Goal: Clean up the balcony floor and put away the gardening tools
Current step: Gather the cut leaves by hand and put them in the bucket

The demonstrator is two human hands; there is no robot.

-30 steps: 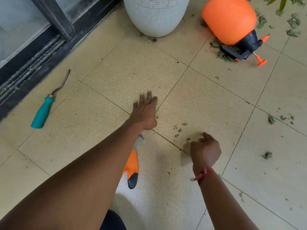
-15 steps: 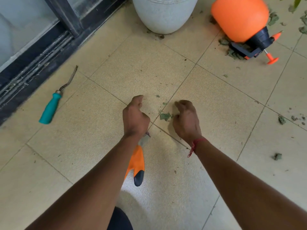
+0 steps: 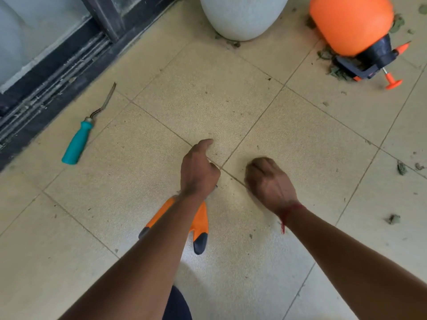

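Note:
My left hand [image 3: 198, 169] hovers low over the beige tiled floor [image 3: 208, 93], fingers curled under and thumb pointing forward, with nothing visible in it. My right hand [image 3: 268, 181] is a closed fist resting on the tile just to its right, over the spot where green leaf scraps lay; its contents are hidden. An orange gardening glove with black fingertips [image 3: 199, 227] lies under my left forearm. A teal-handled weeding tool [image 3: 76, 144] lies at the left near the door track. An orange pressure sprayer [image 3: 351, 24] lies on its side at the top right.
A white ribbed pot [image 3: 242, 17] stands at the top centre. Loose leaf scraps lie at the right [image 3: 402, 168] [image 3: 394, 219] and under the sprayer's pump [image 3: 339, 70]. A dark sliding-door track [image 3: 46, 72] runs along the left.
My left hand went from flat and outstretched to curled. My right hand swept left towards it, and the small leaf pile seen between the hands is now covered by my right fist.

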